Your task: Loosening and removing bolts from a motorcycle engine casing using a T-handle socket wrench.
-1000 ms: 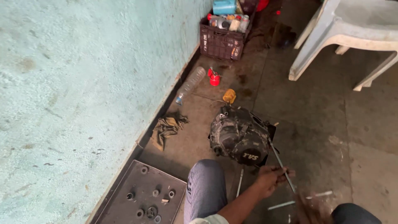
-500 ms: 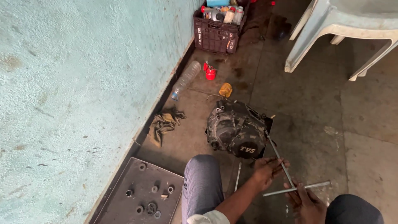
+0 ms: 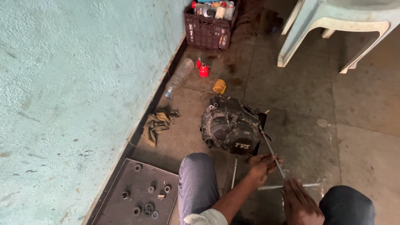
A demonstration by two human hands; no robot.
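Far right, a pale plastic chair [image 3: 333,25]; far centre, a dark crate [image 3: 208,31] of bottles; near left, a flat metal tray [image 3: 129,200] with washers against the wall. Mid-floor, a grimy engine case [image 3: 231,127], with a rag [image 3: 157,124], clear bottle [image 3: 178,77], red oil can [image 3: 203,70] and yellow cap [image 3: 219,86] on its far-left side. Nearer, a long metal rod [image 3: 273,152], slanting from the case's right edge toward the near right, pinched in the left hand [image 3: 261,166]. Right hand [image 3: 296,202] flat and open, fingertips at the rod's near end, beside a second rod [image 3: 289,186] lying left-right.
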